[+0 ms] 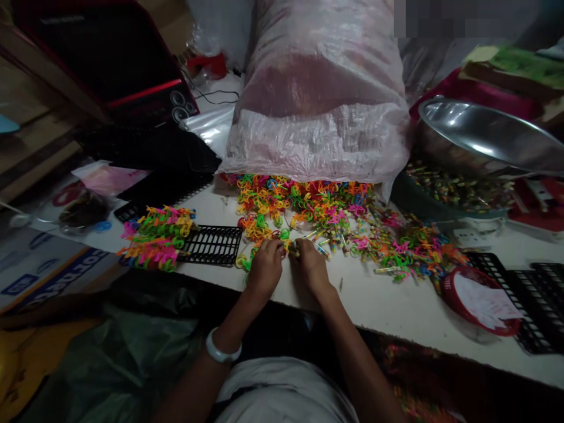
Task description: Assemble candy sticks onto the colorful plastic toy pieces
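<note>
My left hand (266,265), with a pale bangle on the wrist, is pinched at the front edge of a heap of bright plastic pieces (304,205). Between its fingertips and my right hand (312,264) is a small coloured plastic piece (286,239), partly covered by the fingers. My right fingers are closed too; what they grip is mostly hidden. Thin patterned tubes (337,238) lie just beyond the right hand. Left of my hands, a black slotted rack (215,245) carries rows of colourful plastic pieces (159,238) on its left part.
A large whitish sack (321,135) lies open behind the heap. At right are a green basin (458,197) of small tubes, a metal bowl (489,135), a red basket (453,299) with paper, and black racks (531,299). A red-black speaker device (114,59) stands back left.
</note>
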A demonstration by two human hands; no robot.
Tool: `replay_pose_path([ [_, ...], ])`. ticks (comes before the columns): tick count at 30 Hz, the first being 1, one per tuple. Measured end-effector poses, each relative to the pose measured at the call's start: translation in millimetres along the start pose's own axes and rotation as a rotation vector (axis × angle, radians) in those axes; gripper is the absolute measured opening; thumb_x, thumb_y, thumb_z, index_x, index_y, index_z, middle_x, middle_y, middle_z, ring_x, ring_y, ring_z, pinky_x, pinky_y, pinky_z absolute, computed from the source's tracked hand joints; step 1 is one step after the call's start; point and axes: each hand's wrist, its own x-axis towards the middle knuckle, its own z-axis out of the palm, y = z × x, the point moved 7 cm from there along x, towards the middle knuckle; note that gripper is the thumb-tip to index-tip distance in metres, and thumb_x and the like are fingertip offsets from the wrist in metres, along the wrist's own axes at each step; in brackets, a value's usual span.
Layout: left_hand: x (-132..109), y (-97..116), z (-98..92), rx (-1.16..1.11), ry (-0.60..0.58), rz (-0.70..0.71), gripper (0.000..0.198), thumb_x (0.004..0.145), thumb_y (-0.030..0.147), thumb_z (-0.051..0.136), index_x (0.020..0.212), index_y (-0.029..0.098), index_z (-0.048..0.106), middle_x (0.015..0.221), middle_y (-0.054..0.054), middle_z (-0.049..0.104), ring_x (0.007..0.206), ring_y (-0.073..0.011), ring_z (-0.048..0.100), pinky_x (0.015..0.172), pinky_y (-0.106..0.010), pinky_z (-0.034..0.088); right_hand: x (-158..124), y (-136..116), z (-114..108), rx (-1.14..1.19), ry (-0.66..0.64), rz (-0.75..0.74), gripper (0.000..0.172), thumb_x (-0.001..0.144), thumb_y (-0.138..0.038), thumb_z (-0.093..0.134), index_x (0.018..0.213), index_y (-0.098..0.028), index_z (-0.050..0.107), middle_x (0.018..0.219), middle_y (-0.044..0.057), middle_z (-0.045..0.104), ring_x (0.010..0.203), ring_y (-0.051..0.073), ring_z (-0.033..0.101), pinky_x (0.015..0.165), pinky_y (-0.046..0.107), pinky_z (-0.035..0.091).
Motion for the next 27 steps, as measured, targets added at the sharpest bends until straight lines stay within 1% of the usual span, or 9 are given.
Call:
replay_pose_path([
  [2,-3,-3,-3.6,-0.045,-0.002,-0.074,0.013,0.086,0.018,0.049,0.093,0.019,0.061,0.093,-0.007,0.064,0.093,-0.0199,0.059,0.085,-0.035,0.047,-1,1,-1,0.034,0.027,0.028,0.028,0.084,-0.022,0.05,0.111,-0.017,0.055,0.105,0.012,0.063,0.094,0.022,0.061,0.077,0.031,0.047],
  [4,-7,-5,-1.7,-0.171,-0.045,-0.172,0.013,0.086,0.026,0.053,0.093,0.019,0.061,0.093,-0.006,0.065,0.089,-0.0192,0.06,0.082,-0.034,0.048,-8,-1,-8,0.149,0.095,-0.011,0.029,0.085,-0.027,0.05,0.111,-0.015,0.055,0.104,0.012,0.064,0.094,0.022,0.061,0.08,0.033,0.048],
  [6,-12,-3,8.2,-0.377,-0.14,-0.242,0.017,0.084,0.033,0.057,0.093,0.019,0.061,0.09,-0.004,0.065,0.082,-0.0167,0.061,0.076,-0.03,0.049,-19,-4,-15,0.287,0.137,-0.073,0.029,0.086,-0.032,0.049,0.11,-0.016,0.055,0.103,0.012,0.064,0.093,0.022,0.061,0.081,0.033,0.049],
  [8,-15,3,18.3,-0.563,-0.212,-0.275,0.017,0.083,0.035,0.058,0.086,0.018,0.061,0.084,-0.002,0.065,0.079,-0.0146,0.06,0.072,-0.026,0.048,-30,-3,-19,0.403,0.132,-0.072,0.028,0.087,-0.035,0.051,0.107,-0.017,0.057,0.1,0.01,0.065,0.089,0.02,0.062,0.078,0.032,0.05],
  [11,-17,4,21.3,-0.698,-0.182,-0.331,0.02,0.085,0.035,0.054,0.081,0.016,0.061,0.079,0.0,0.062,0.078,-0.0136,0.057,0.073,-0.025,0.046,-42,4,-21,0.514,0.078,0.01,0.028,0.085,-0.038,0.056,0.106,-0.019,0.058,0.094,0.007,0.066,0.081,0.019,0.063,0.07,0.029,0.051],
  [14,-19,3,17.9,-0.756,-0.159,-0.355,0.021,0.082,0.036,0.057,0.084,0.016,0.061,0.077,0.0,0.061,0.075,-0.0128,0.055,0.07,-0.023,0.044,-49,6,-31,0.472,0.113,0.014,0.026,0.086,-0.039,0.056,0.104,-0.02,0.061,0.093,0.006,0.066,0.083,0.018,0.063,0.072,0.028,0.051],
  [19,-20,3,13.5,-0.638,-0.152,-0.303,0.02,0.082,0.037,0.057,0.084,0.017,0.059,0.077,0.001,0.059,0.073,-0.0125,0.053,0.068,-0.022,0.041,-51,-2,-41,0.296,0.127,-0.118,0.021,0.091,-0.033,0.05,0.104,-0.022,0.063,0.087,0.005,0.066,0.08,0.016,0.062,0.072,0.027,0.049],
  [24,-27,25,4.5,-0.223,-0.081,-0.071,0.014,0.088,0.027,0.045,0.086,0.02,0.057,0.08,-0.001,0.059,0.078,-0.0148,0.054,0.072,-0.025,0.04,-56,-10,-45,0.168,0.179,-0.137,0.021,0.092,-0.029,0.048,0.104,-0.019,0.062,0.086,0.006,0.065,0.078,0.017,0.063,0.068,0.027,0.048],
  [27,-30,34,-0.3,-0.106,-0.028,0.037,0.015,0.089,0.023,0.042,0.084,0.02,0.055,0.079,-0.002,0.058,0.079,-0.0157,0.054,0.073,-0.026,0.039,-59,-14,-48,0.105,0.206,-0.164,0.021,0.092,-0.025,0.046,0.105,-0.018,0.061,0.087,0.007,0.066,0.078,0.018,0.063,0.067,0.027,0.048],
])
